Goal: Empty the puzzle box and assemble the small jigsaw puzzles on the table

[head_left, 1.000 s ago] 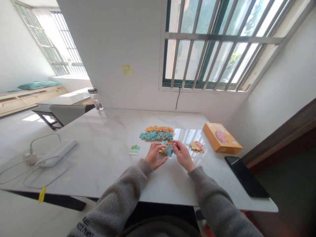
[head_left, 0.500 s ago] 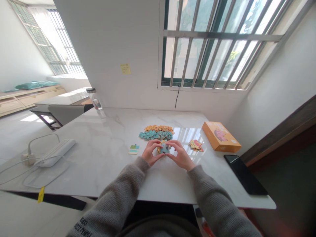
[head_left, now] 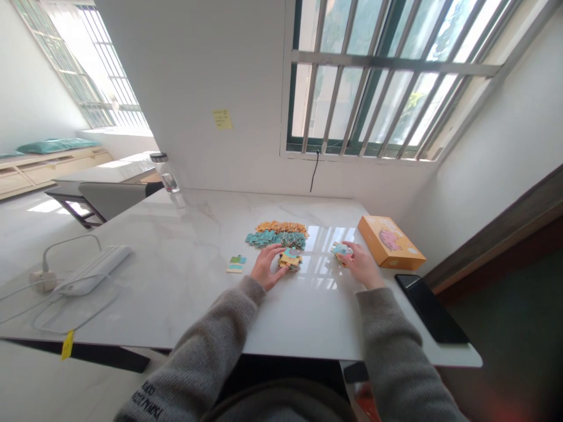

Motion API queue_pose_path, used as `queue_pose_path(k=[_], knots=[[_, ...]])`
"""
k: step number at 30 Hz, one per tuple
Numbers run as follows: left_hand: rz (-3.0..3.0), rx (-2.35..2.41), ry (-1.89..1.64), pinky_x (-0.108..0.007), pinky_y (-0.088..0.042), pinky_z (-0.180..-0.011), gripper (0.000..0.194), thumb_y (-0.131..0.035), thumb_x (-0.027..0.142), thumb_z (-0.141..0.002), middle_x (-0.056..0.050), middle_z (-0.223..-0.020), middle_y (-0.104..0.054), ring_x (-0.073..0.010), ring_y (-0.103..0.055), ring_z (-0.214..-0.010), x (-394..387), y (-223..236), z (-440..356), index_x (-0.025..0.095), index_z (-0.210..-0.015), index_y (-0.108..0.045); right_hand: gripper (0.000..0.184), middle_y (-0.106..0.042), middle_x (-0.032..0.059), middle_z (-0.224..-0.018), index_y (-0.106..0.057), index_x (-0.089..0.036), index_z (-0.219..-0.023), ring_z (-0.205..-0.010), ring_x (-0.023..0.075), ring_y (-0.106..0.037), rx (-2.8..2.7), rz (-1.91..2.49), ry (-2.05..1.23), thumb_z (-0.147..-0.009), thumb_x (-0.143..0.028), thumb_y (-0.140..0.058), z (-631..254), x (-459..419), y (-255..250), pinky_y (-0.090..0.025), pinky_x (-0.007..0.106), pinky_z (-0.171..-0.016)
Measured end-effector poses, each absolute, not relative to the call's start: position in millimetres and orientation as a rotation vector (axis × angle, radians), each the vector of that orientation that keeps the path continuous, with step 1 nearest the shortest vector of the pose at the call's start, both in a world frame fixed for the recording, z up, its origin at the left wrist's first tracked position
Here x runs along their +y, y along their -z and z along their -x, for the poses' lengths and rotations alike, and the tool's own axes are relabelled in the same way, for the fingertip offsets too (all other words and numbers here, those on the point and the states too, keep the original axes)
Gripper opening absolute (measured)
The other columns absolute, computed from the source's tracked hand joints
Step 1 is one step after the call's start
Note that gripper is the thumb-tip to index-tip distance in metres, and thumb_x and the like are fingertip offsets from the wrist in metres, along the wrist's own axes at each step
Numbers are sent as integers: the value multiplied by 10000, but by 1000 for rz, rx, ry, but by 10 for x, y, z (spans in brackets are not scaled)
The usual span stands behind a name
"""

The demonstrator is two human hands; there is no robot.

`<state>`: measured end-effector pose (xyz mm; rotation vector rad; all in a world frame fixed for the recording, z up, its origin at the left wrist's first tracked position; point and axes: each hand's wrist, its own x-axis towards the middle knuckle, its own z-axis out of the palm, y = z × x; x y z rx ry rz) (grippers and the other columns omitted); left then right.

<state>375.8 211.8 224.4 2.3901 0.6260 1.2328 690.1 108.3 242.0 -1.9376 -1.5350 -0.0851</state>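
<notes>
The right hand has moved away from the left hand to the right-hand pile, its fingers narrow around a light-blue puzzle piece on top. The left hand's fingers are parted, thumb and fingertips at the near side of the middle stack on the counter, just below the teal pieces.

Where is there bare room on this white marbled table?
The table is barest between the white plastic bar and the green-and-cream puzzle pieces, then between the grey knitted sleeves. It is crowded around the left hand and right hand, by the orange puzzle pile and teal puzzle pile, and at right, by the orange cardboard box.
</notes>
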Motion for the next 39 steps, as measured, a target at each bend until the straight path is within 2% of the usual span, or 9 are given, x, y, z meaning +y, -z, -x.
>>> queue_pose_path(k=[5,9,12,16,22,29,33,36,39], knots=[[-2426,649,-1198,-540,-452,-1061,357,-684,260,-835,-119,-1272,-590,-292,-543,-1217,2158,-2180,-3777,220,-1180,-604,319,-683,116,-1075,-666,-215,-1198,-1028,291,-601,-1512,2302,31,-914,-311,-556,-7215,979,-2310,-464,402,-871],[-2418,648,-1157,-555,-442,-1070,322,-686,252,-834,-118,-1314,-591,-297,-531,-1243,2177,-2171,-3776,217,-1148,-621,282,-594,153,-1262,-702,-233,-1145,-1131,342,-533,-1463,2311,194,-919,-307,-550,-7045,1000,-2316,-448,465,-900],[-2403,665,-1141,-554,-441,-1074,285,-672,243,-844,-112,-1317,-602,-294,-532,-1249,2187,-2163,-3782,213,-1124,-630,287,-564,159,-1283,-677,-208,-1166,-1161,339,-510,-1510,2065,297,-936,-297,-530,-6671,1093,-2362,-430,506,-965],[-2410,690,-1113,-524,-448,-1073,210,-663,223,-854,-96,-1300,-621,-277,-547,-1226,2204,-2141,-3792,220,-1064,-658,327,-570,117,-1295,-591,-232,-1258,-1216,281,-506,-1872,1568,20,-946,-328,-567,-6056,1238,-2380,-418,456,-1057],[-2381,678,-1109,-503,-459,-1049,191,-670,205,-853,-84,-1241,-640,-266,-559,-1179,2216,-2125,-3797,222,-1043,-663,177,-595,115,-1233,-613,-221,-1116,-1175,268,-526,-1910,1466,-77,-954,-281,-574,-5785,1327,-2348,-455,458,-1017],[-2339,685,-1129,-503,-451,-1020,168,-694,197,-836,-84,-1175,-646,-268,-558,-1128,2214,-2140,-3806,211,-1001,-666,256,-648,103,-1182,-605,-221,-1165,-1115,281,-552,-1940,1444,56,-909,-239,-604,-5809,1329,-2410,-468,463,-962],[-2281,668,-1143,-480,-463,-991,143,-701,168,-817,-78,-1067,-650,-254,-563,-1073,2232,-2142,-3811,206,-952,-672,204,-666,83,-1004,-634,-217,-1077,-995,262,-568,-1902,1395,34,-888,-167,-579,-5789,1331,-2417,-482,433,-911],[-2235,652,-1148,-475,-466,-982,115,-714,164,-801,-72,-1028,-645,-248,-566,-1049,2228,-2162,-3811,207,-900,-673,143,-631,87,-1009,-645,-219,-1019,-1002,260,-553,-1848,1362,-16,-892,-202,-581,-5779,1325,-2413,-476,436,-916],[-2223,626,-1246,-463,-464,-977,67,-698,184,-824,-74,-1037,-633,-241,-563,-1041,2183,-2213,-3810,203,-873,-657,204,-625,89,-1046,-610,-218,-1116,-995,244,-562,-1672,1376,-126,-930,-256,-535,-5755,1312,-2434,-479,412,-883]])
